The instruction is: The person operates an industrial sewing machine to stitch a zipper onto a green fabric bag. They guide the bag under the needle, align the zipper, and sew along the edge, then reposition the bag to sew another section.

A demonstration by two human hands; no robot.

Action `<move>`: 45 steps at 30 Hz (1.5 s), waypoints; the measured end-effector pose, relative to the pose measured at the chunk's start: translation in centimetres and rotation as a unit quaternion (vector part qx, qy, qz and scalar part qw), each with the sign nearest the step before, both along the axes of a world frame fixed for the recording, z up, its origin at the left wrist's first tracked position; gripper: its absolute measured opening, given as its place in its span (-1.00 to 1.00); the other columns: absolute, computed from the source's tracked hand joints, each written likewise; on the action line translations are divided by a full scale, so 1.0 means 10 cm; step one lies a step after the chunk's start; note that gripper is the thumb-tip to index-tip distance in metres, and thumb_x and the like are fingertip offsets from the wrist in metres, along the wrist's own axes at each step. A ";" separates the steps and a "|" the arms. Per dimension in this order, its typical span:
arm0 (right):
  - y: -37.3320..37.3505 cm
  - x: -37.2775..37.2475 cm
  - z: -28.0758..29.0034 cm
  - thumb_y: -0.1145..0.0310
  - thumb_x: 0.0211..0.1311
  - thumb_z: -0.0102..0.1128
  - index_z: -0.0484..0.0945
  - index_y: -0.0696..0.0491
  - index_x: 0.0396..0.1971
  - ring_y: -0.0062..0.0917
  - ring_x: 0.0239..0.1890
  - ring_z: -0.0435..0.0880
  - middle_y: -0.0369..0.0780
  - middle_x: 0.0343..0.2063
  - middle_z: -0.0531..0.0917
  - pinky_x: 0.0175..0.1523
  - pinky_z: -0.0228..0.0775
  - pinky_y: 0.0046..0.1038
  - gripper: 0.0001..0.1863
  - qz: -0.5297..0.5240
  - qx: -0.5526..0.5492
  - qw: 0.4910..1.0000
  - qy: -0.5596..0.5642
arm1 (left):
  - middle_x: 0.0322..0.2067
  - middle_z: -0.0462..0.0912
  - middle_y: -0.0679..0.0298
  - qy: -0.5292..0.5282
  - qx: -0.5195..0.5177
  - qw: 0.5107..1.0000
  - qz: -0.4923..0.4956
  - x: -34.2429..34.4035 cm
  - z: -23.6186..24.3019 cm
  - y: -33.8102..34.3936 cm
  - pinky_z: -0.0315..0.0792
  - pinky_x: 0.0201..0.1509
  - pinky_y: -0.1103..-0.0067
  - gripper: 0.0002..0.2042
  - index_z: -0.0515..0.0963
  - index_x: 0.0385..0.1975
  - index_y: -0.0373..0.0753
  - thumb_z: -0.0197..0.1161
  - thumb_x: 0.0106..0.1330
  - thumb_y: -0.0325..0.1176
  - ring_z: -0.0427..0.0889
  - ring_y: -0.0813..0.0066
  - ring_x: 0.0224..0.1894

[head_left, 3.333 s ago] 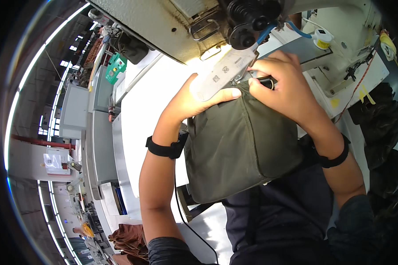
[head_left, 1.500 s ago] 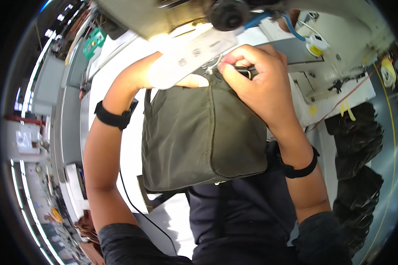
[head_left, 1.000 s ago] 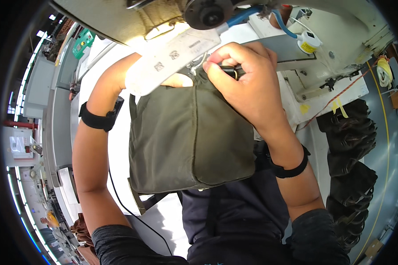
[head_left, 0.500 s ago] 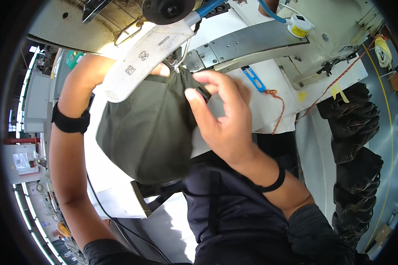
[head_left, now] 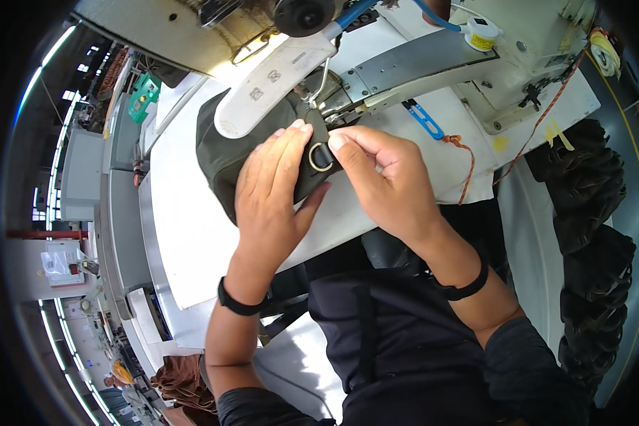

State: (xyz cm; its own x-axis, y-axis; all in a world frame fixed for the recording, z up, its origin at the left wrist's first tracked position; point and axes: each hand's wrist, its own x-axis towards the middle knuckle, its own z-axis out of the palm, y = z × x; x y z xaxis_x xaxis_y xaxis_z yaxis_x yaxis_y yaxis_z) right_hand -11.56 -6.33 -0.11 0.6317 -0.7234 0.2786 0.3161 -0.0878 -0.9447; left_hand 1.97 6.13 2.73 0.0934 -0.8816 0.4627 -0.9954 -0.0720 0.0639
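Note:
A dark olive fabric bag [head_left: 216, 160] lies under the head of a sewing machine [head_left: 184, 32], its edge at the needle area. A metal ring [head_left: 320, 157] on a short black strap loop is attached near that edge. My left hand [head_left: 266, 188] lies flat on the bag, fingers together and stretched toward the needle, thumb apart below the ring. Just right of the ring, my right hand [head_left: 390, 177] pinches the fabric edge between thumb and forefinger. A pale, rounded machine arm [head_left: 273, 85] covers part of the bag.
Blue thread snips [head_left: 424, 119] on an orange cord [head_left: 468, 170] lie beside the metal machine bed [head_left: 419, 67]. A stack of dark fabric pieces [head_left: 593, 263] hangs at the right. Brown material [head_left: 184, 383] sits lower left. The white tabletop [head_left: 181, 234] ends near my body.
My left hand has come from behind the bag to lie on top of it. The bag has turned and been drawn in under the machine, and its ring now shows. My right hand still pinches the edge.

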 end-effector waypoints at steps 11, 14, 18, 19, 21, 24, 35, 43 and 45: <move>-0.24 0.07 0.21 0.12 0.55 0.18 0.42 0.19 -0.72 -0.76 -0.63 0.18 -0.40 -0.78 0.30 -0.54 0.05 -0.51 -0.39 0.008 0.047 0.998 0.048 | 0.29 0.60 0.17 0.004 -0.033 0.999 0.018 -0.08 0.05 -0.12 0.35 0.35 0.30 -0.26 0.54 0.31 -0.21 0.47 -0.03 -0.61 0.57 0.13 0.27; -0.34 0.14 0.24 0.10 0.54 0.20 0.36 0.17 -0.81 -0.76 -0.67 0.16 -0.41 -0.83 0.25 -0.58 0.00 -0.49 -0.32 0.002 0.008 0.997 0.081 | 0.28 0.61 0.18 0.002 -0.031 0.999 0.022 -0.09 0.04 -0.12 0.34 0.36 0.31 -0.26 0.54 0.30 -0.20 0.45 -0.04 -0.63 0.57 0.14 0.28; -0.31 0.19 0.18 0.17 0.52 0.19 0.39 0.17 -0.76 -0.78 -0.65 0.21 -0.38 -0.81 0.32 -0.56 0.03 -0.49 -0.39 -0.018 0.036 0.991 0.128 | 0.29 0.59 0.15 0.009 -0.029 0.999 0.026 -0.10 0.02 -0.11 0.33 0.37 0.30 -0.24 0.52 0.32 -0.19 0.45 -0.05 -0.62 0.56 0.12 0.29; -0.29 0.16 0.13 0.20 0.52 0.19 0.46 0.19 -0.69 -0.78 -0.64 0.24 -0.38 -0.77 0.36 -0.55 0.06 -0.51 -0.46 -0.019 0.041 0.993 0.105 | 0.30 0.59 0.15 0.014 -0.027 0.999 0.027 -0.12 0.03 -0.10 0.32 0.37 0.30 -0.23 0.51 0.33 -0.19 0.46 -0.05 -0.61 0.55 0.12 0.29; -0.21 0.08 0.03 0.25 0.51 0.19 0.60 0.22 -0.54 -0.79 -0.61 0.30 -0.39 -0.71 0.46 -0.52 0.11 -0.53 -0.58 -0.018 0.050 0.997 0.057 | 0.30 0.58 0.14 0.018 -0.035 0.999 0.029 -0.13 0.01 -0.12 0.31 0.38 0.31 -0.22 0.50 0.34 -0.19 0.46 -0.05 -0.60 0.55 0.10 0.30; -0.09 0.03 -0.01 0.28 0.50 0.19 0.71 0.21 -0.20 -0.79 -0.55 0.38 -0.41 -0.56 0.58 -0.46 0.22 -0.60 -0.72 0.019 0.117 0.993 -0.027 | 0.31 0.58 0.14 0.021 -0.057 0.998 0.029 -0.14 -0.03 -0.16 0.30 0.39 0.32 -0.23 0.48 0.33 -0.19 0.48 -0.03 -0.59 0.55 0.11 0.30; -0.18 -0.02 0.10 0.34 0.47 0.17 0.73 0.18 -0.06 -0.81 -0.44 0.44 -0.42 -0.45 0.62 -0.36 0.30 -0.66 -0.73 0.086 0.176 0.980 -0.017 | 0.26 0.62 0.14 0.079 -0.062 0.995 0.020 -0.08 0.04 -0.20 0.29 0.38 0.31 -0.28 0.49 0.26 -0.20 0.58 0.00 -0.49 0.57 0.16 0.28; -0.19 -0.01 0.12 0.35 0.44 0.15 0.70 0.20 -0.05 -0.76 -0.41 0.52 -0.35 -0.41 0.67 -0.31 0.39 -0.61 -0.73 0.078 0.178 0.981 -0.011 | 0.20 0.66 0.11 0.109 -0.089 0.990 0.015 0.01 -0.01 -0.25 0.34 0.30 0.32 -0.37 0.48 0.22 -0.21 0.60 0.14 -0.27 0.60 0.13 0.21; -0.17 -0.01 0.15 0.36 0.44 0.14 0.67 0.20 -0.05 -0.74 -0.38 0.59 -0.31 -0.38 0.71 -0.27 0.46 -0.59 -0.74 0.049 0.193 0.980 -0.018 | 0.19 0.66 0.10 0.122 -0.095 0.988 0.020 0.05 -0.05 -0.29 0.35 0.30 0.32 -0.39 0.49 0.21 -0.23 0.58 0.17 -0.25 0.60 0.12 0.21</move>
State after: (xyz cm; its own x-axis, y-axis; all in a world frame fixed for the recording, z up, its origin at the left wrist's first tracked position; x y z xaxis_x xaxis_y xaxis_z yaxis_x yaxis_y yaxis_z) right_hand -11.61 -8.02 1.37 0.6976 -0.7162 0.0202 0.3395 0.3055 -0.8896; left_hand 2.45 3.28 2.19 0.2559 -0.7740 0.5791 -0.9454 -0.0754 0.3170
